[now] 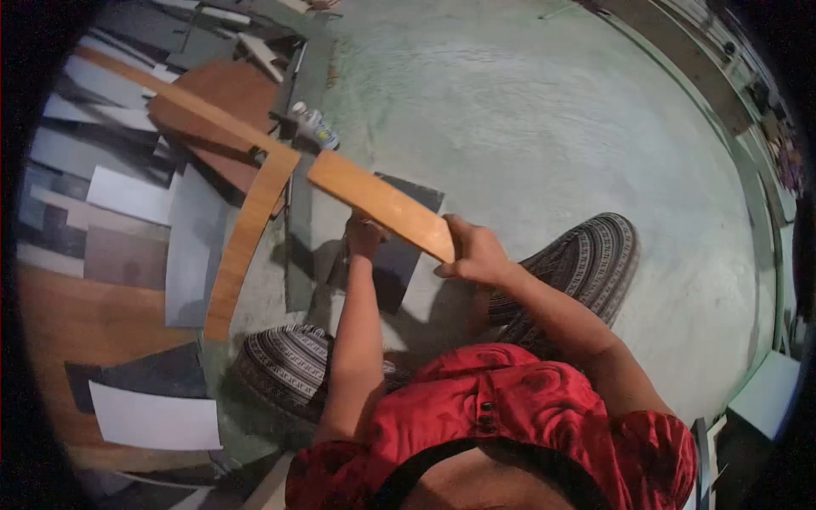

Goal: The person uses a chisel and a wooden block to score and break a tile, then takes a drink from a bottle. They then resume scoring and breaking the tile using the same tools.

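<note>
A rectangular orange-brown wooden board [382, 204] is raised above the floor in front of me, slanting down to the right. My right hand [476, 252] grips its right end, thumb on top. Under the board's lower middle edge is my left hand [367, 236], its fingers partly hidden by the board and by shadow; whether it holds anything does not show clearly. Below both hands a dark flat panel [405, 276] lies on the floor between my knees.
On the left lie many sheets and offcuts, among them a white sheet [129, 195], a reddish-brown board [212, 115] and long wooden strips [246, 252]. A white bottle [315, 127] is beyond the board. A long ledge [688, 55] runs along the right.
</note>
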Available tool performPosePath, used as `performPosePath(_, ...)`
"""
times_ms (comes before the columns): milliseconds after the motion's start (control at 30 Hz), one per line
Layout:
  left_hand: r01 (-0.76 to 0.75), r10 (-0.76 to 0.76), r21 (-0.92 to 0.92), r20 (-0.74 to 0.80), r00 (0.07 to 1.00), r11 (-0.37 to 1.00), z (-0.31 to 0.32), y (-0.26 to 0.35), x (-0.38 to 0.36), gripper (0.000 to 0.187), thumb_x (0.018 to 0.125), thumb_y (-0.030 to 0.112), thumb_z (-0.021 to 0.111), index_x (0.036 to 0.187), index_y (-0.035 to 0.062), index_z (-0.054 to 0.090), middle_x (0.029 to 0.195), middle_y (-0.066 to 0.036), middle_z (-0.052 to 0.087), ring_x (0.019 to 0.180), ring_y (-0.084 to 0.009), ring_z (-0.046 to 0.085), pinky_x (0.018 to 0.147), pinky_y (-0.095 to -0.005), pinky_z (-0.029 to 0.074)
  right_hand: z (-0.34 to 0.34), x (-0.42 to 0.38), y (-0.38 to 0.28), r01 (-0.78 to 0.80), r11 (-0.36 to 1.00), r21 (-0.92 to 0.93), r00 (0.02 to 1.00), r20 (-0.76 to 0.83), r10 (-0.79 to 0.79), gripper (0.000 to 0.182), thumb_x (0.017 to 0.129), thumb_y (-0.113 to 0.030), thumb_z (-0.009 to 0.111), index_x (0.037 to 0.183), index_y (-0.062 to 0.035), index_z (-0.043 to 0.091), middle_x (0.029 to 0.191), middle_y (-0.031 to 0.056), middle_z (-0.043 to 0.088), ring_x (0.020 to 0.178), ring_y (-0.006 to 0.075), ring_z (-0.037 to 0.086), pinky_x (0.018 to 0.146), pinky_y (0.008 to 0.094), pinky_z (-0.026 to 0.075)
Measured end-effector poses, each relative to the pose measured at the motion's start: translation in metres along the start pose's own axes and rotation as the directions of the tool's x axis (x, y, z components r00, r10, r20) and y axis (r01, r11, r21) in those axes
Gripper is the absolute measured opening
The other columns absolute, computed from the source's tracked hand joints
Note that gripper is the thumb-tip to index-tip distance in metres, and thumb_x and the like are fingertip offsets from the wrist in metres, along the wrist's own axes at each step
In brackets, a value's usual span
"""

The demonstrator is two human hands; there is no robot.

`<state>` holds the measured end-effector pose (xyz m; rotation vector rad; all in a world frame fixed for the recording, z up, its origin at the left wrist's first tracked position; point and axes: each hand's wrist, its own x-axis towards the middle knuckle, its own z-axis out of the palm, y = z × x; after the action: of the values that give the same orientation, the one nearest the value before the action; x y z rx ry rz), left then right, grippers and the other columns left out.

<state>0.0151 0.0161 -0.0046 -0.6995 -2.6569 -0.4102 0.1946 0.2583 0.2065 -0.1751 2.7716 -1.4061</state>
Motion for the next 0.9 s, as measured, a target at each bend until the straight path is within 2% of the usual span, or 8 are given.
performPosePath(267,-0.095,0.101,0.275,-0.01,0.995,0.957,-0.043,0.035,0.014,0.022,0.087,0.017,0.048,0.101,0.0026,0.057,0.097,-0.008,0.062,0.093,-0.0211,0.06,0.077,-0.033,0.049,0.002,0.002,0.007,-0.167,0.973,-0.161,0.974,0.129,0.189,0.073,0.052,-0.027,0.077,0.116,-0.0028,0.048,0.084,0.0182,0.061,0.08,0.0346,0.06,0.07,0.0387,0.047)
performPosePath(400,0.343,-0.397,-0.784,0.136,0.908,0.517,-0.036,0.031,0.015,0.02,0.082,0.005,0.055,0.1,-0.0009,0.055,0.098,-0.009,0.06,0.088,-0.0179,0.059,0.072,-0.0296,0.05,0.0,0.001,0.004,-0.151,0.988,-0.021,0.986,0.066,0.152,0.079,0.052,-0.026,0.077,0.12,-0.0018,0.046,0.083,0.0169,0.061,0.079,0.032,0.061,0.071,0.0367,0.047)
performPosePath(567,0.27,-0.339,-0.904,0.153,0.928,0.332,-0.018,0.024,0.019,0.023,0.077,-0.002,0.059,0.1,-0.0015,0.054,0.096,-0.009,0.061,0.086,-0.0169,0.058,0.07,-0.0281,0.049,-0.001,0.0,0.005,-0.102,0.986,0.13,0.992,-0.055,0.11,0.078,0.051,-0.026,0.077,0.119,-0.0011,0.047,0.085,0.0194,0.062,0.08,0.0323,0.061,0.072,0.0363,0.047)
performPosePath(667,0.319,-0.366,-0.839,0.157,0.917,0.441,-0.045,0.043,0.025,0.023,0.079,0.004,0.058,0.101,0.0024,0.055,0.094,-0.009,0.062,0.085,-0.0183,0.06,0.072,-0.0299,0.049,-0.004,0.001,0.001,-0.11,0.994,-0.028,0.994,-0.014,0.109,0.079,0.051,-0.025,0.076,0.119,-0.001,0.046,0.086,0.0212,0.061,0.081,0.0344,0.061,0.072,0.0382,0.047)
performPosePath(700,0.243,-0.2,-0.358,0.154,0.968,0.901,-0.044,0.042,0.028,0.023,0.078,0.008,0.059,0.101,0.0041,0.056,0.095,-0.009,0.062,0.086,-0.0196,0.061,0.073,-0.0316,0.049,-0.002,0.002,0.004,-0.107,0.994,-0.026,0.994,-0.012,0.107,0.079,0.051,-0.025,0.076,0.119,-0.001,0.046,0.086,0.0212,0.061,0.081,0.0344,0.061,0.072,0.0382,0.047)
performPosePath(767,-0.013,-0.056,0.261,0.257,0.965,0.965,-0.026,0.031,0.028,0.024,0.078,0.012,0.06,0.102,0.0058,0.056,0.095,-0.01,0.062,0.087,-0.021,0.061,0.074,-0.0333,0.049,0.002,0.002,0.012,-0.183,0.969,-0.163,0.978,0.068,0.196,0.062,0.054,-0.029,0.074,0.105,-0.0037,0.048,0.09,0.0199,0.059,0.087,0.0386,0.057,0.073,0.0455,0.045)
performPosePath(833,0.079,-0.317,-0.903,-0.065,0.946,0.422,0.021,0.008,0.018,0.026,0.079,0.023,0.059,0.099,0.0074,0.058,0.095,-0.009,0.063,0.09,-0.0233,0.061,0.077,-0.0362,0.048,0.003,-0.002,0.01,-0.132,0.981,-0.14,0.99,0.024,0.137,0.062,0.054,-0.028,0.074,0.105,-0.004,0.048,0.089,0.0204,0.059,0.086,0.039,0.057,0.073,0.0456,0.045)
performPosePath(900,0.108,-0.317,-0.838,-0.08,0.945,0.534,-0.001,0.022,0.017,0.028,0.079,0.027,0.058,0.098,0.0076,0.059,0.095,-0.008,0.063,0.091,-0.0233,0.06,0.077,-0.0363,0.048,0.003,-0.003,0.005,-0.077,0.989,-0.123,0.997,-0.013,0.076,0.062,0.054,-0.028,0.074,0.106,-0.0042,0.048,0.088,0.0209,0.059,0.086,0.0394,0.057,0.072,0.0456,0.045)
